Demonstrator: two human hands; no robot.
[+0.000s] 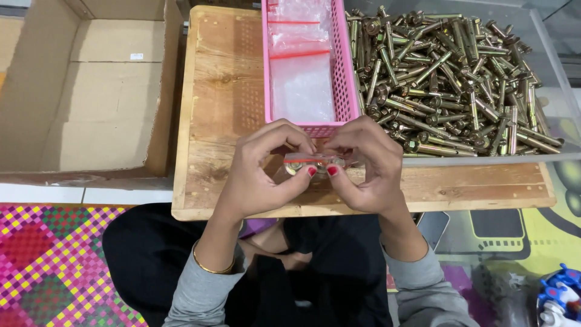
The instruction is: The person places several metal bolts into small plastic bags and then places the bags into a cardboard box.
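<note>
Your left hand and right hand pinch the small bolt bag shut between them; sealing underway, I judge, so press along the red strip.

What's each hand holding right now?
Left hand: pinching the small clear bag of bolts at its red-striped top.
Right hand: pinching the same bag.

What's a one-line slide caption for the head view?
Both hands, left hand and right hand, pinch a small clear bag of bolts over a wooden board, beside a pink basket and bolt tray.
</note>
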